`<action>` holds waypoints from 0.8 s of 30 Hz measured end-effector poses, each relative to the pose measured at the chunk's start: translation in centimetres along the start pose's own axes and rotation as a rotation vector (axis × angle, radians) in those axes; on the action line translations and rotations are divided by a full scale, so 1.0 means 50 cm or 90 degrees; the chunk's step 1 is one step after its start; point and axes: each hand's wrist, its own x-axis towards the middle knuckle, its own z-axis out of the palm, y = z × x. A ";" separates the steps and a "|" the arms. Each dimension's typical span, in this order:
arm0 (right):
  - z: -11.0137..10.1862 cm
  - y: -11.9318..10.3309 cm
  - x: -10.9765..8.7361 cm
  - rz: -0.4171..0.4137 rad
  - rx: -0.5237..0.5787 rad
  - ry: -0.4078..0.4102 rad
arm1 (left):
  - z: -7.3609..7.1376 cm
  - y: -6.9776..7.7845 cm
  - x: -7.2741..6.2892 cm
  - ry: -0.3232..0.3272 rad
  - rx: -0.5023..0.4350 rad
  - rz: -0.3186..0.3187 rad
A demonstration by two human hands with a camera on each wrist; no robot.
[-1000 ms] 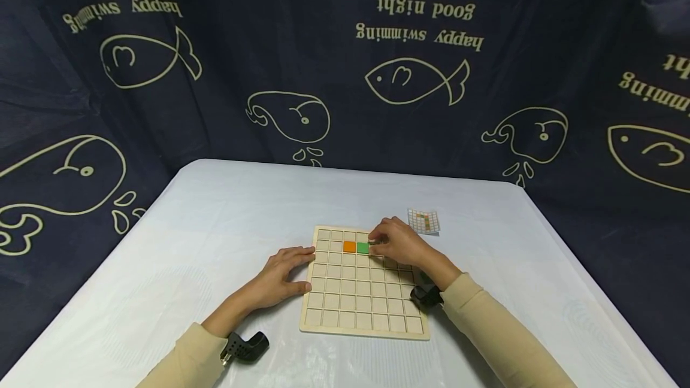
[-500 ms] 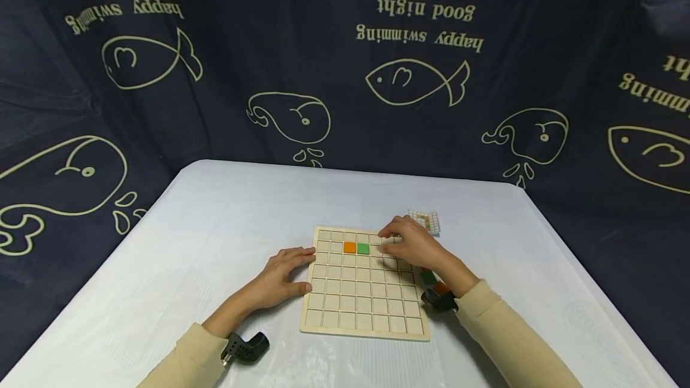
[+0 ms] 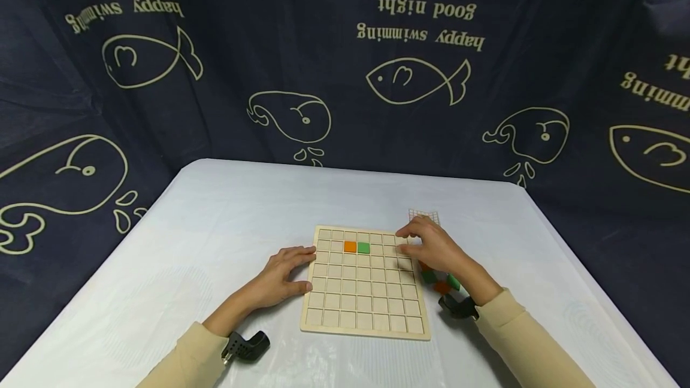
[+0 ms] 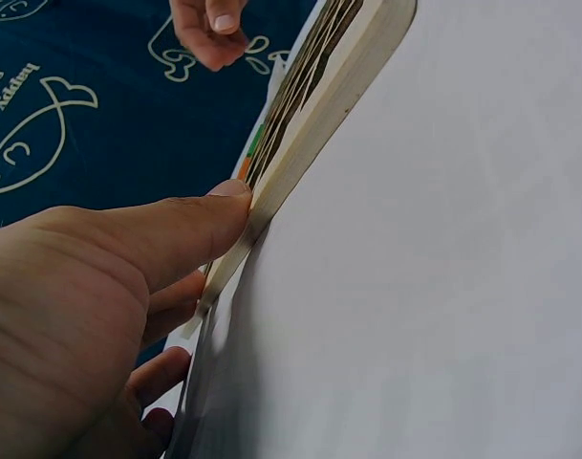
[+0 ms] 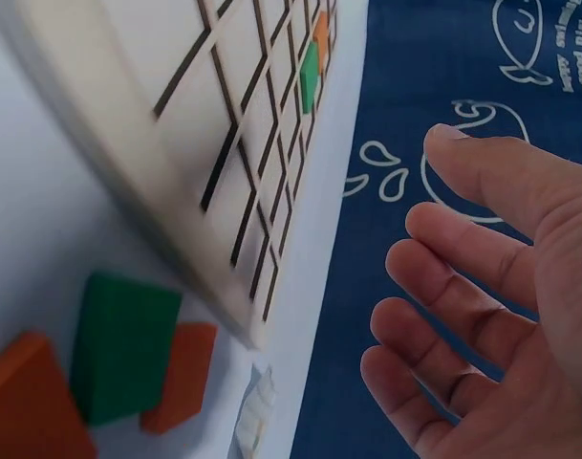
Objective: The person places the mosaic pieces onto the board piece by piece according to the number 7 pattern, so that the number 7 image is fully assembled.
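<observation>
A square wooden grid board (image 3: 356,286) lies flat on the white table. In its second row from the far edge, an orange tile (image 3: 350,246) sits beside a green tile (image 3: 363,248). My left hand (image 3: 277,277) rests at the board's left edge, thumb and fingertips touching the rim, as the left wrist view also shows. Over the board's far right corner hovers my right hand (image 3: 431,247), its fingers relaxed and apart, holding nothing. Below it, right of the board, lie loose orange and green tiles, such as a green tile (image 5: 128,349) and an orange tile (image 5: 181,378).
A small printed grid card (image 3: 423,216) lies past the board's far right corner, partly covered by the right hand. The white table (image 3: 242,208) ends at a dark blue curtain (image 3: 345,130) with fish and whale drawings.
My right hand has left the green tile on the board and moved right, uncovering the loose tiles beside the board and covering part of the card. My left hand stays put.
</observation>
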 end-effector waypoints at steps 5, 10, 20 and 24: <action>-0.004 0.014 -0.016 -0.006 -0.011 0.022 | 0.000 0.000 0.000 0.001 0.003 0.001; -0.009 0.025 -0.036 -0.001 -0.014 0.039 | 0.001 0.000 0.001 0.002 0.006 0.004; -0.019 0.047 -0.069 0.036 -0.019 0.045 | 0.000 0.000 0.002 0.000 0.007 0.006; -0.021 0.056 -0.084 0.051 -0.021 0.040 | 0.000 -0.001 0.002 0.000 0.009 0.004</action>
